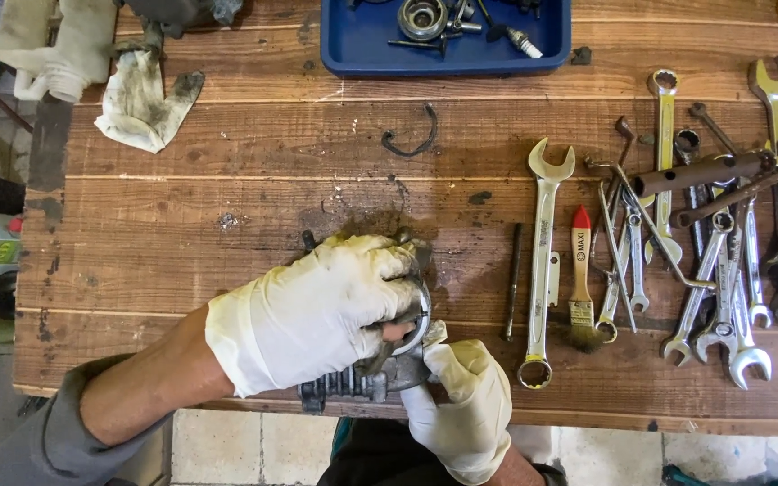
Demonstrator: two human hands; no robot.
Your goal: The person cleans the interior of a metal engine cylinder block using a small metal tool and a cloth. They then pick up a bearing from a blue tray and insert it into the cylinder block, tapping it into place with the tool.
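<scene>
My left hand [317,310], in a dirty white glove, is wrapped over a greasy finned metal engine part [353,384] at the near edge of the wooden workbench [227,189]. My right hand [465,405], also gloved, grips the part's near end from below, fingers against a metal ring [422,319] on the part. Most of the part is hidden under my left hand.
Many wrenches [544,261] and a small red-handled brush [582,279] lie to the right. A thin rod [513,281] lies beside them. A blue tray [344,45] of small parts sits at the far edge, a curved clip [414,139] below it, a dirty rag [141,99] far left.
</scene>
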